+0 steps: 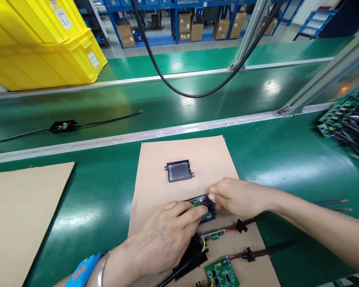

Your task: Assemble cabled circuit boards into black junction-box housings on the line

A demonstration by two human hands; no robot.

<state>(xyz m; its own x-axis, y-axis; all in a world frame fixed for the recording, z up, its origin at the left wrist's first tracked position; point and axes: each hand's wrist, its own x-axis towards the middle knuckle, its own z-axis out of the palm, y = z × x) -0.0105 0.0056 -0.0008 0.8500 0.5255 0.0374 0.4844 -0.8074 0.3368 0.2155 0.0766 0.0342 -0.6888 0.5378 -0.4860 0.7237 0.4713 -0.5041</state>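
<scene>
Green bench (98, 203) opens between my two cardboard sheets (152, 167). Over the right sheet, inside its edges, my right hand (236, 195) pinches one black case (211, 215) at its right end; my left hand (170, 231) lies across it, whether gripping I cannot tell. One black shell (179, 171) sits beyond, two wired boards (223, 273) nearer.

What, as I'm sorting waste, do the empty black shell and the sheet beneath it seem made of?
The shell looks like satin moulded plastic: thin walls, side tabs, soft sheen. The sheet is probably matte cardboard, given its plain tan face.
</scene>
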